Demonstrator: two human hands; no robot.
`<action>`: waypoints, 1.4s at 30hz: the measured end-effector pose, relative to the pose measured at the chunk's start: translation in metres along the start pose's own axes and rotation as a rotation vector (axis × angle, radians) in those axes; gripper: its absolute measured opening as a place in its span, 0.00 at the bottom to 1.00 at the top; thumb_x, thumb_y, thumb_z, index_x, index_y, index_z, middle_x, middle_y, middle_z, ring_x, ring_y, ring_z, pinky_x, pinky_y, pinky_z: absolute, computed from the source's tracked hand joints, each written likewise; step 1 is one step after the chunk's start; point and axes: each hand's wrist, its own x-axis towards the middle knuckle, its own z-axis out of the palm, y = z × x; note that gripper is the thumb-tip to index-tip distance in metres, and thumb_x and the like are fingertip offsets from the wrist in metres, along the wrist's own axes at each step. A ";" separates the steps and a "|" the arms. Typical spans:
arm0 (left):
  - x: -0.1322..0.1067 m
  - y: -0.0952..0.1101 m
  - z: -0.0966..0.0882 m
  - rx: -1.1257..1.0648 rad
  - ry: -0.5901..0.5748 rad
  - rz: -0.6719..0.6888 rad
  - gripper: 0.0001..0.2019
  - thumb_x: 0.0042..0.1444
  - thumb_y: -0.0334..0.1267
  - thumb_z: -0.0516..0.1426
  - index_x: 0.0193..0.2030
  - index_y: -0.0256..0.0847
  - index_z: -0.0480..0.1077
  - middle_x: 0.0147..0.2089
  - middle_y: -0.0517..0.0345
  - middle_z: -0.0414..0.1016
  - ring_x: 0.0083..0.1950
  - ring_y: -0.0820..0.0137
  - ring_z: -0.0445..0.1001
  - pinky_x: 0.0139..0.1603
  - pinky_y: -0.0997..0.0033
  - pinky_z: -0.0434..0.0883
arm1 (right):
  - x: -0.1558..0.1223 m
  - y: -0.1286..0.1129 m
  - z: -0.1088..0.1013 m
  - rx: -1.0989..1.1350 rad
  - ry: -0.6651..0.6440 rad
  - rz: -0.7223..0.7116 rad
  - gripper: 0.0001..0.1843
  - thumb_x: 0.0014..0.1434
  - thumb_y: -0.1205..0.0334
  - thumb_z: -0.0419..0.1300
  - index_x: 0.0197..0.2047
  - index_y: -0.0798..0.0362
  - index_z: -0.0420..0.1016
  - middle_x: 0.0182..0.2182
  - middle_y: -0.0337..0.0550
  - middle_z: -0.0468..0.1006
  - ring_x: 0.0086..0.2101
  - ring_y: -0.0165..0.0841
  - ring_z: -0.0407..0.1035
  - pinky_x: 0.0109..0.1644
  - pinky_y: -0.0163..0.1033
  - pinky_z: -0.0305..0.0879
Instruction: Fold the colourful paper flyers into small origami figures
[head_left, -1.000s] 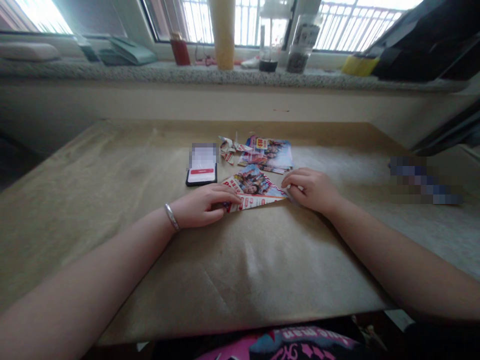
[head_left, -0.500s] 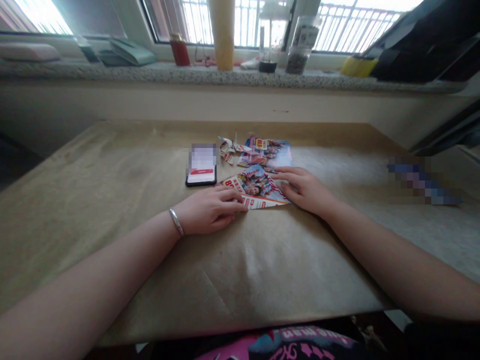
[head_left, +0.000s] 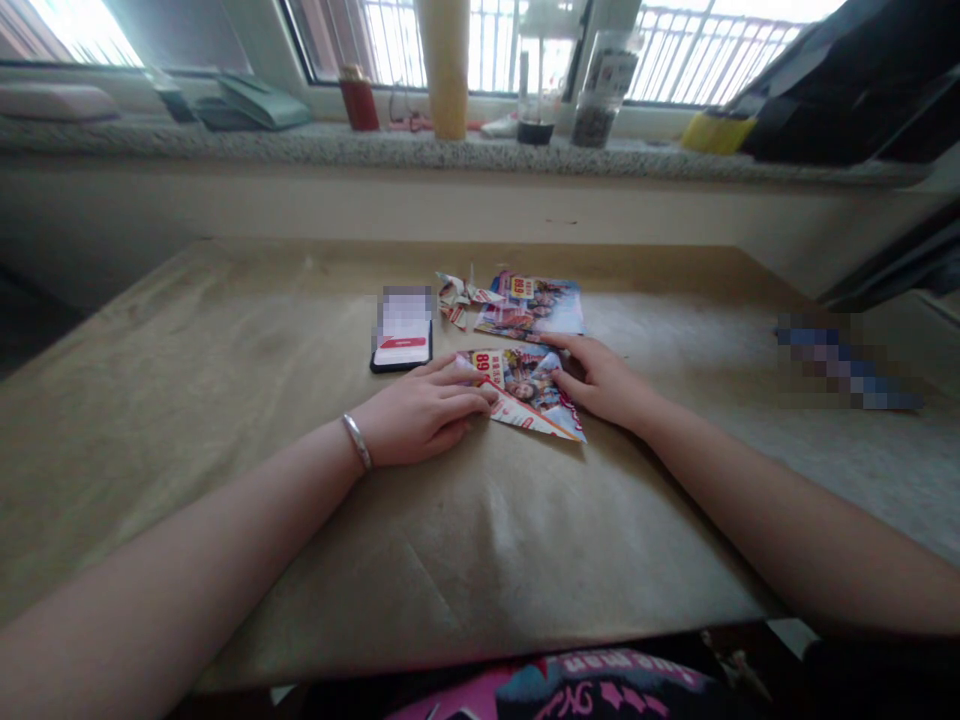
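A printed paper flyer (head_left: 525,382), colourful with red and white lettering, lies on the table with a white strip folded over its lower edge. At its left end my left hand (head_left: 424,412), wearing a silver bangle, is closed on the paper with bent fingers over it. My right hand (head_left: 604,380) rests at the flyer's right side, thumb touching the paper and forefinger stretched apart towards the back. Just behind lie more printed flyers (head_left: 544,308). Beside those is a crumpled piece of folded paper (head_left: 454,298).
A phone (head_left: 403,350) lies left of the flyers. A blurred-out flat item (head_left: 847,365) is at the far right of the cloth-covered table (head_left: 315,560). Bottles, a tall yellow cylinder (head_left: 444,70) and a yellow object (head_left: 716,133) stand on the windowsill (head_left: 300,147).
The flyer has turned clockwise: its folded white strip now slopes down to the right and its right tip lies nearer me. Both hands have shifted only slightly.
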 end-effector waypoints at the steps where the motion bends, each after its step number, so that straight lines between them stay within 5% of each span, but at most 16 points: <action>1: 0.000 0.000 0.000 0.015 -0.005 -0.012 0.19 0.62 0.34 0.49 0.59 0.43 0.63 0.61 0.55 0.68 0.66 0.63 0.59 0.70 0.51 0.47 | 0.000 0.001 0.001 0.009 0.013 0.002 0.25 0.57 0.63 0.55 0.59 0.49 0.65 0.55 0.49 0.72 0.53 0.44 0.66 0.58 0.53 0.62; 9: -0.001 0.000 0.002 0.108 -0.038 -0.140 0.21 0.65 0.44 0.46 0.63 0.46 0.60 0.66 0.56 0.61 0.68 0.59 0.55 0.68 0.49 0.50 | -0.002 0.002 -0.001 0.107 0.065 0.062 0.10 0.58 0.64 0.55 0.41 0.54 0.76 0.32 0.45 0.75 0.32 0.34 0.68 0.35 0.38 0.65; 13: -0.001 0.000 0.003 0.145 -0.021 -0.174 0.21 0.66 0.45 0.44 0.61 0.43 0.64 0.65 0.55 0.62 0.69 0.57 0.53 0.67 0.53 0.55 | -0.004 -0.001 -0.004 0.105 -0.016 -0.066 0.12 0.59 0.66 0.54 0.37 0.52 0.79 0.31 0.45 0.77 0.34 0.34 0.69 0.38 0.39 0.65; 22: -0.003 0.000 0.008 0.234 0.036 -0.216 0.24 0.65 0.50 0.45 0.62 0.39 0.63 0.65 0.50 0.61 0.66 0.56 0.57 0.64 0.52 0.58 | -0.007 0.000 -0.009 -0.022 -0.138 -0.269 0.20 0.55 0.56 0.62 0.50 0.54 0.77 0.39 0.50 0.77 0.40 0.38 0.70 0.47 0.45 0.65; 32: 0.000 0.008 0.002 0.271 0.052 -0.049 0.18 0.64 0.46 0.50 0.60 0.50 0.64 0.60 0.57 0.69 0.53 0.63 0.69 0.50 0.62 0.66 | -0.009 -0.002 -0.012 -0.176 -0.098 -0.350 0.20 0.56 0.58 0.60 0.51 0.52 0.76 0.40 0.48 0.77 0.40 0.38 0.68 0.46 0.44 0.66; 42: 0.002 0.006 0.003 0.222 0.072 -0.140 0.16 0.65 0.41 0.48 0.57 0.48 0.68 0.59 0.56 0.70 0.56 0.64 0.69 0.54 0.60 0.65 | -0.009 -0.005 -0.019 -0.210 -0.136 -0.486 0.18 0.55 0.60 0.59 0.49 0.48 0.76 0.41 0.46 0.76 0.41 0.38 0.67 0.49 0.46 0.63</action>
